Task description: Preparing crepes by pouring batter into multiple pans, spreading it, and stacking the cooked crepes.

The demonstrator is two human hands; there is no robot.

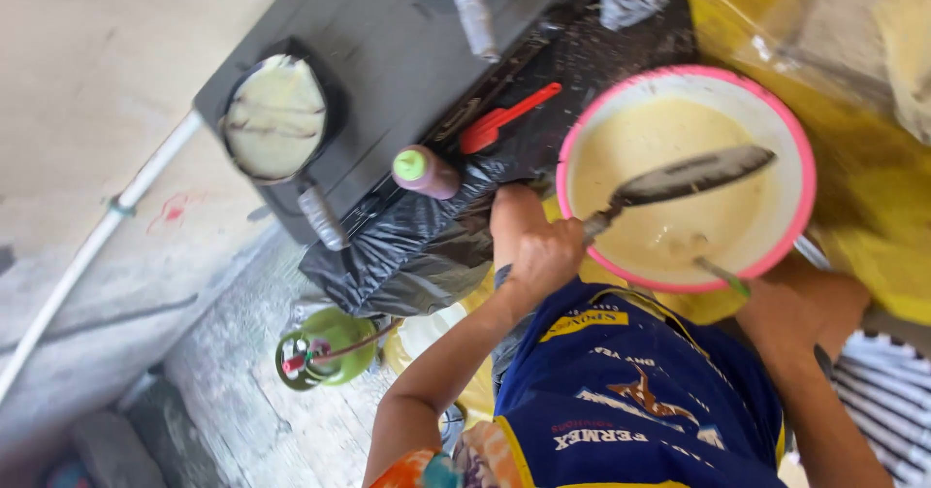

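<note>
Nearest to the camera is a blue apron (621,401) with yellow edges, just below the pink bowl (797,139). This bowl holds pale yellow batter (659,139). Above the batter lies the flat dark blade of a spatula (693,176), and the left hand (545,255) is closed tightly around its handle, just left of the bowl. At the lower right edge of the bowl, the right hand (790,311) touches a thin green stick (722,275); I cannot tell how firmly the fingers hold it. Left of the bowl lie a red spoon (504,119), a bottle with green cap (425,171) and a pan (276,117) with a pale pancake.
</note>
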